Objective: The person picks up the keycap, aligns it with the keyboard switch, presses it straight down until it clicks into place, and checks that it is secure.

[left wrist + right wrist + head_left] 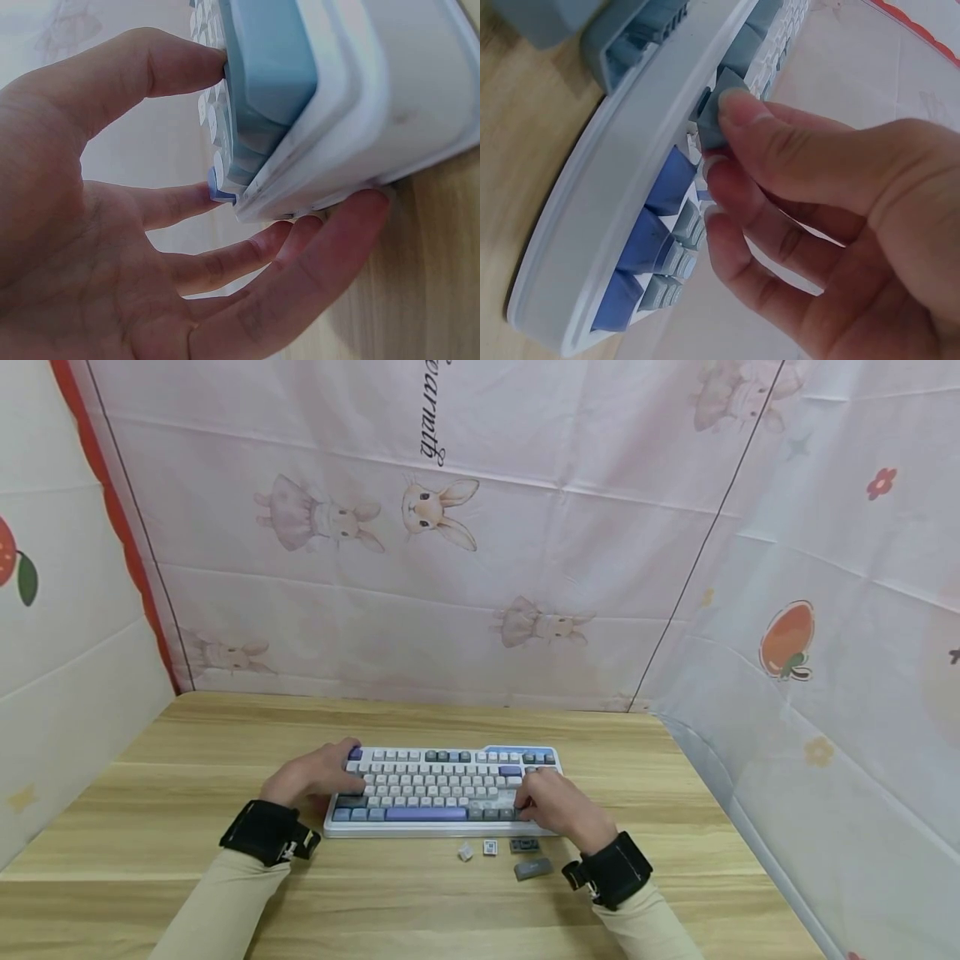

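Observation:
A white mechanical keyboard [435,831] with white, grey, blue and purple keycaps lies on the wooden table. My left hand [318,772] grips its left end; the left wrist view has the thumb [180,67] on the keys and the other fingers along the side and lower edge. At the lower right of the keys, my right hand [558,806] pinches a grey keycap [716,112] between thumb and fingers, tilted at the bottom row. Left of this hand, a patch of the keyboard shows no keycaps.
Loose keycaps lie in front of the keyboard: a white one [465,852], an upturned white one [490,847], a long upturned dark one [524,844] and a long grey one [532,868]. A printed rabbit curtain [450,627] hangs behind the table [405,910].

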A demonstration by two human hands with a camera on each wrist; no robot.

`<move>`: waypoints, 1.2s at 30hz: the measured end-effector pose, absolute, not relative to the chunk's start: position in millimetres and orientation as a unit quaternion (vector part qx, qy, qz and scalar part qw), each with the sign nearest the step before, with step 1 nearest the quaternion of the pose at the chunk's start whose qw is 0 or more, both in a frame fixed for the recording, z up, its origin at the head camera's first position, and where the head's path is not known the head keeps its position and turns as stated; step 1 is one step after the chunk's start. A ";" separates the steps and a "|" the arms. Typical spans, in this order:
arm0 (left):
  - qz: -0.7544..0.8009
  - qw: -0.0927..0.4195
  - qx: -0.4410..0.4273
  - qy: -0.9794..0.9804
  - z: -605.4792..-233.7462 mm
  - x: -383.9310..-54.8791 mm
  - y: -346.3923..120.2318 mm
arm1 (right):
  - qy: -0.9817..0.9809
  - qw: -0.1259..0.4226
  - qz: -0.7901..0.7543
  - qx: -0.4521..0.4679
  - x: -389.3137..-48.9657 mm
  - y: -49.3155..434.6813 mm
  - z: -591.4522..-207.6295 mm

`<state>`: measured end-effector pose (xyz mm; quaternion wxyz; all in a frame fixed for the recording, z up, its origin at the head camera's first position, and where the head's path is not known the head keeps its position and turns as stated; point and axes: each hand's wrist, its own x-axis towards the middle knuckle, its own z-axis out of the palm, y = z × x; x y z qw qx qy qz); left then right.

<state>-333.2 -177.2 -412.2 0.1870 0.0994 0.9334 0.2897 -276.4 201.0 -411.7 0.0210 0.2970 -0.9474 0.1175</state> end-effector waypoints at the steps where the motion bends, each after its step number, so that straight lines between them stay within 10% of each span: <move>1: 0.290 0.187 0.099 0.933 -412.1 -333.3 -177.2 | -0.949 0.020 0.115 0.294 -275.9 200.4 -411.5; 36: 0.281 0.186 0.107 0.936 -408.6 -332.3 -176.4 | -0.957 0.020 0.111 0.268 -274.9 192.5 -416.7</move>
